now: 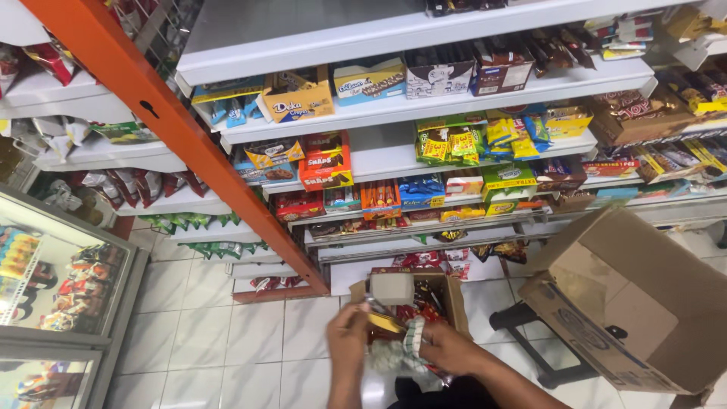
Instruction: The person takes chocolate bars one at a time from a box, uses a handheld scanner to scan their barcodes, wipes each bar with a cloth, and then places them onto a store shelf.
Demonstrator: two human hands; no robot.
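- Head view: the left hand (347,333) and right hand (448,350) meet over a small open box (453,301) on the floor, fingers closed around a crumpled strip of snack packets (405,342) (gold and pale foil).
- The strip looks light, limp and slippery, likely best pinched at its seams.
- A large carton (644,318) on a stool (530,341) crowds the right; the stocked shelves (424,102) stand ahead.

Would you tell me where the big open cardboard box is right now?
In the head view the big cardboard box sits low on the right, tilted on a black stool, right of the small open box by the hands.
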